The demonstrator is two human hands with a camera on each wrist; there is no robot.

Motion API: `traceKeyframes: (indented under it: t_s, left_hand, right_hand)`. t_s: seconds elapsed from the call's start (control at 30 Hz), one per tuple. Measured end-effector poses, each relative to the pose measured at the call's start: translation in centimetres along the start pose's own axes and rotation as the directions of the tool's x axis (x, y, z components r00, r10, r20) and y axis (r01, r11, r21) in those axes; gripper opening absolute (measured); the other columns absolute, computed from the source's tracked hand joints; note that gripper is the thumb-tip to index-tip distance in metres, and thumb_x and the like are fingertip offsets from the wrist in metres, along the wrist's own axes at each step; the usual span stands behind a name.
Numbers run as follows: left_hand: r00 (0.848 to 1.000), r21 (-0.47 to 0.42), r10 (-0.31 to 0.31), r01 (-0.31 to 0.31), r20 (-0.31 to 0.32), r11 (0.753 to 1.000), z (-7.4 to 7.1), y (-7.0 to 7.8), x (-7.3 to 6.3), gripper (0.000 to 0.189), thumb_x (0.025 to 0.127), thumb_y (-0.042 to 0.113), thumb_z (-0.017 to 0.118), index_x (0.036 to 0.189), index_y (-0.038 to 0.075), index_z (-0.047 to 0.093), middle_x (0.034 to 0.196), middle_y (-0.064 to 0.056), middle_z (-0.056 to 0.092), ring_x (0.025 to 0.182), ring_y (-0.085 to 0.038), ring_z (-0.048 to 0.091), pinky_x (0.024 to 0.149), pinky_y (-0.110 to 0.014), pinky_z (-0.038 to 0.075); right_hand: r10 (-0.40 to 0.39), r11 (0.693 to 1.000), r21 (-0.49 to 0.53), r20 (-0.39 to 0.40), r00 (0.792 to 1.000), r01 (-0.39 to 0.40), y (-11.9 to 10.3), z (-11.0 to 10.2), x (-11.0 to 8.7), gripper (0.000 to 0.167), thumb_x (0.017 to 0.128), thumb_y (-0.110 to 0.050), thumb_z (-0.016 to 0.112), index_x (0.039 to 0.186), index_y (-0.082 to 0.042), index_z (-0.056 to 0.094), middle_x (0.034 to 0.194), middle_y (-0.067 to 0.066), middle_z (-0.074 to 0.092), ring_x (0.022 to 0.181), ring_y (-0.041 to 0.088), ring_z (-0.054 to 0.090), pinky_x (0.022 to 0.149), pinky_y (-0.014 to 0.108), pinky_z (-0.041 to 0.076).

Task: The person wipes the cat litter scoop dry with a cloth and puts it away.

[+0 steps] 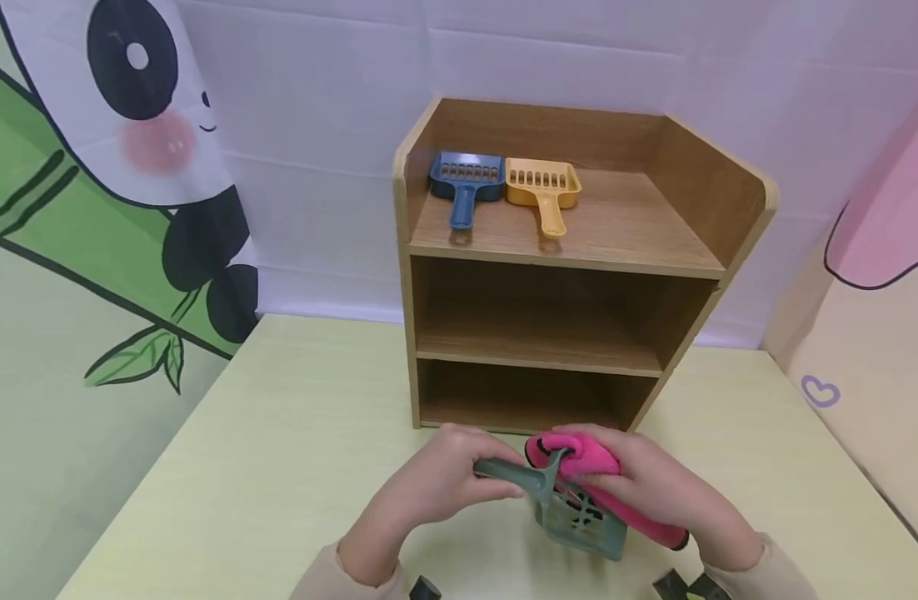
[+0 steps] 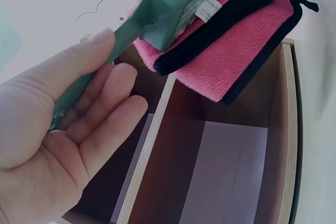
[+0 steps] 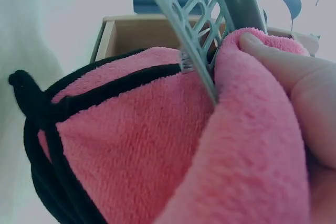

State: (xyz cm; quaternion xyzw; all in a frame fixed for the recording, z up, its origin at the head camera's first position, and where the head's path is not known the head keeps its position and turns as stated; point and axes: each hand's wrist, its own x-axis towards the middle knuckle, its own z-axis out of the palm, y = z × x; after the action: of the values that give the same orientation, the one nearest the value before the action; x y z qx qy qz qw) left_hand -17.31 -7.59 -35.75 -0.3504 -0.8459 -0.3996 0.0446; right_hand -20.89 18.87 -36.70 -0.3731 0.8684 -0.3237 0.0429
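Observation:
A green slotted litter scoop point(image 1: 585, 521) is held above the table, in front of the shelf. My left hand point(image 1: 453, 473) grips its handle point(image 2: 126, 34) between thumb and fingers. In my right hand point(image 1: 646, 477) is a pink cloth point(image 1: 590, 454) with black edging, pinched over the scoop's rim by the thumb. Part of the cloth hangs behind the slotted basket, and its black border and white label show in the left wrist view. The right wrist view has the cloth point(image 3: 131, 135) bunched against the scoop's lattice point(image 3: 191, 9).
A wooden shelf unit point(image 1: 537, 364) stands at the back of the pale table point(image 1: 279, 467). On its top board lie a blue scoop point(image 1: 465, 193) and a yellow scoop point(image 1: 549, 200) side by side, handles forward. Behind hangs a printed backdrop point(image 1: 316, 125).

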Motion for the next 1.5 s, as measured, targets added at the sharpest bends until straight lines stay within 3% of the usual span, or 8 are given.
traceKeyframes:
  t_s: [0.3, 0.5, 0.73, 0.9, 1.07, 1.17, 1.27, 1.5]
  left_hand:
    - [0.999, 0.049, -0.015, 0.013, 0.031, 0.999, -0.1, 0.0, 0.2, 0.028, 0.080, 0.021, 0.075, 0.105, 0.008, 0.073, 0.099, -0.002, 0.073, 0.083, -0.003, 0.064, 0.070, -0.012, 0.050]
    - [0.994, 0.091, 0.068, -0.061, -0.085, 0.994, -0.2, 0.0, -1.1, 0.026, 0.081, 0.020, 0.074, 0.104, 0.009, 0.073, 0.088, 0.000, 0.072, 0.066, 0.002, 0.053, 0.058, -0.008, 0.045]
    - [0.978, 0.147, 0.131, -0.108, -0.161, 0.983, -1.1, 0.3, -0.8, 0.024, 0.080, 0.017, 0.075, 0.102, 0.008, 0.073, 0.084, 0.000, 0.071, 0.065, 0.000, 0.055, 0.057, -0.006, 0.044]
    - [0.951, 0.193, 0.211, -0.169, -0.225, 0.966, -1.3, -0.1, -0.7, 0.025, 0.076, 0.014, 0.077, 0.100, 0.007, 0.073, 0.082, 0.001, 0.070, 0.063, -0.001, 0.055, 0.057, -0.005, 0.044]
    - [0.910, 0.228, 0.297, -0.236, -0.288, 0.944, -1.4, -0.5, -0.5, 0.027, 0.074, 0.011, 0.079, 0.099, 0.005, 0.073, 0.082, 0.000, 0.070, 0.063, -0.003, 0.056, 0.057, -0.005, 0.043]
    - [0.889, 0.236, 0.334, -0.268, -0.313, 0.934, -1.3, -0.8, -0.4, 0.027, 0.073, 0.009, 0.079, 0.099, 0.004, 0.072, 0.081, 0.000, 0.070, 0.064, -0.004, 0.056, 0.056, -0.006, 0.043]
    - [0.871, 0.244, 0.363, -0.293, -0.331, 0.924, -1.3, -1.0, -0.2, 0.028, 0.073, 0.008, 0.079, 0.099, 0.004, 0.072, 0.081, 0.000, 0.070, 0.066, -0.005, 0.058, 0.056, -0.007, 0.044]
    - [0.844, 0.235, 0.370, -0.298, -0.389, 0.925, -1.1, -1.3, 0.1, 0.029, 0.073, 0.011, 0.080, 0.100, 0.003, 0.072, 0.079, -0.002, 0.070, 0.066, -0.006, 0.058, 0.057, -0.005, 0.045]
  right_hand:
    - [-0.005, 0.994, -0.107, 0.042, 0.999, 0.010, -0.7, -1.3, 1.2, 0.044, 0.086, -0.034, 0.069, 0.128, -0.030, 0.056, 0.111, -0.011, 0.064, 0.090, 0.006, 0.059, 0.075, 0.026, 0.052]
    - [-0.049, 0.987, -0.155, -0.003, 0.999, 0.048, -0.9, -1.7, 1.0, 0.048, 0.085, -0.025, 0.071, 0.130, -0.027, 0.055, 0.113, -0.009, 0.065, 0.094, 0.008, 0.061, 0.078, 0.029, 0.054]
    - [-0.047, 0.992, -0.123, -0.095, 0.994, 0.036, -0.7, -2.9, 0.9, 0.047, 0.084, -0.023, 0.072, 0.127, -0.027, 0.057, 0.106, -0.010, 0.067, 0.086, 0.005, 0.061, 0.071, 0.025, 0.054]
    - [-0.033, 0.999, -0.019, -0.224, 0.974, 0.030, -0.3, -2.6, 0.8, 0.044, 0.080, -0.012, 0.075, 0.121, -0.021, 0.061, 0.099, -0.005, 0.070, 0.078, 0.004, 0.062, 0.064, 0.024, 0.054]
    - [0.089, 0.991, 0.123, -0.325, 0.942, -0.052, -0.2, -2.1, 0.7, 0.038, 0.082, -0.011, 0.073, 0.118, -0.015, 0.063, 0.103, 0.005, 0.069, 0.082, 0.006, 0.062, 0.063, 0.026, 0.055]
    - [0.227, 0.959, 0.245, -0.347, 0.910, -0.146, -0.3, -1.9, 0.6, 0.038, 0.083, -0.016, 0.072, 0.120, -0.015, 0.062, 0.108, 0.008, 0.067, 0.087, 0.008, 0.063, 0.067, 0.028, 0.056]
    - [0.369, 0.895, 0.380, -0.341, 0.865, -0.232, -0.6, -1.9, 0.5, 0.039, 0.085, -0.024, 0.071, 0.122, -0.016, 0.061, 0.114, 0.007, 0.064, 0.093, 0.009, 0.063, 0.071, 0.029, 0.056]
    - [0.539, 0.672, 0.716, -0.299, 0.788, -0.188, -1.3, -1.5, 0.8, 0.028, 0.089, -0.023, 0.066, 0.114, -0.012, 0.060, 0.110, -0.001, 0.058, 0.093, 0.013, 0.064, 0.076, 0.031, 0.057]
